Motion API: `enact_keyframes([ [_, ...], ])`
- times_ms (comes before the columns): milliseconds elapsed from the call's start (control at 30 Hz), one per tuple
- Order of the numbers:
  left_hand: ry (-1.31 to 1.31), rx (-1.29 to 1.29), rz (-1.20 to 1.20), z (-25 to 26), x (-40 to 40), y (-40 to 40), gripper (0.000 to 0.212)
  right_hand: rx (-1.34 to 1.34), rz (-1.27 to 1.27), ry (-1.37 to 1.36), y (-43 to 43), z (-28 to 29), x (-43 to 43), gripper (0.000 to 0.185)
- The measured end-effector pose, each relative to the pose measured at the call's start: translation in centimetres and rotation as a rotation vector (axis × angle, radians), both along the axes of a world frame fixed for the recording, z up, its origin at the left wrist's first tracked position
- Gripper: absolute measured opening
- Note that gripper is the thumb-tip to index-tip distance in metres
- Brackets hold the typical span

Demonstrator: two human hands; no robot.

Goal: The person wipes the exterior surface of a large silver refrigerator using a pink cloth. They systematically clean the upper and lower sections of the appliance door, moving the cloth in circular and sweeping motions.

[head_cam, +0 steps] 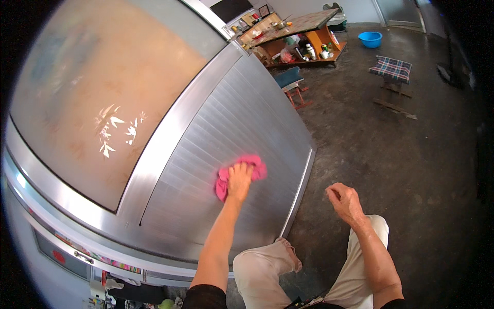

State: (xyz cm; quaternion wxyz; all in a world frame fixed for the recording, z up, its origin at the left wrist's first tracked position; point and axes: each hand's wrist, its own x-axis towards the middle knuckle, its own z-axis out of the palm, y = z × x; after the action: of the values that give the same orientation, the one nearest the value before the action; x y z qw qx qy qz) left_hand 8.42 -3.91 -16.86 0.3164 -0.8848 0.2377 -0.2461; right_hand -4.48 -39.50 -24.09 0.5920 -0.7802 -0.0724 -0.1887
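Observation:
My left hand presses a crumpled pink cloth against the ribbed metal lower panel of a partition. Cloth shows on both sides of the fingers. Above that panel, the partition holds a frosted glass pane with a white leaf pattern, set in a shiny metal frame. My right hand hovers over my right knee, apart from the partition. Its fingers are curled in, and nothing shows in them.
A low table with a loaded lower shelf stands at the back. Nearby are a blue-topped stool, a plaid-covered stool and a blue plastic basin on the dark floor. A door with a handle is at lower left.

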Motion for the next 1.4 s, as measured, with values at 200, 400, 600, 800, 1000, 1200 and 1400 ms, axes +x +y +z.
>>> enact_keyframes([
  [200, 0.167, -0.056, -0.045, -1.8, -11.6, 6.3, 0.036, 0.093, -0.011, 0.053, -0.7, -0.7, 0.6, 0.013],
  [400, -0.268, -0.06, 0.151, 12.2, -16.4, 8.8, 0.037, 0.071, 0.054, 0.038, -0.4, -1.3, 0.8, 0.015],
  [600, -0.528, -0.143, 0.174, 13.7, -16.4, 7.9, 0.048, 0.066, 0.06, 0.069, 0.2, -1.7, 1.0, 0.018],
  [800, -0.175, -0.177, 0.09, 4.5, -15.8, 6.7, 0.035, 0.021, 0.076, 0.074, 0.7, -2.7, 1.0, 0.019],
  [1000, 0.112, -0.24, -0.005, 1.0, -21.0, 9.0, 0.034, 0.0, 0.077, 0.111, 0.7, -2.8, 1.2, 0.02],
  [1200, -0.336, -0.232, -0.005, 10.0, -24.6, 9.5, 0.036, 0.016, 0.072, 0.086, 0.1, -2.9, 1.3, 0.019],
  [1400, -0.503, -0.288, 0.174, 13.1, -21.5, 8.3, 0.043, -0.023, 0.056, 0.111, -0.3, -2.6, 0.8, 0.019],
])
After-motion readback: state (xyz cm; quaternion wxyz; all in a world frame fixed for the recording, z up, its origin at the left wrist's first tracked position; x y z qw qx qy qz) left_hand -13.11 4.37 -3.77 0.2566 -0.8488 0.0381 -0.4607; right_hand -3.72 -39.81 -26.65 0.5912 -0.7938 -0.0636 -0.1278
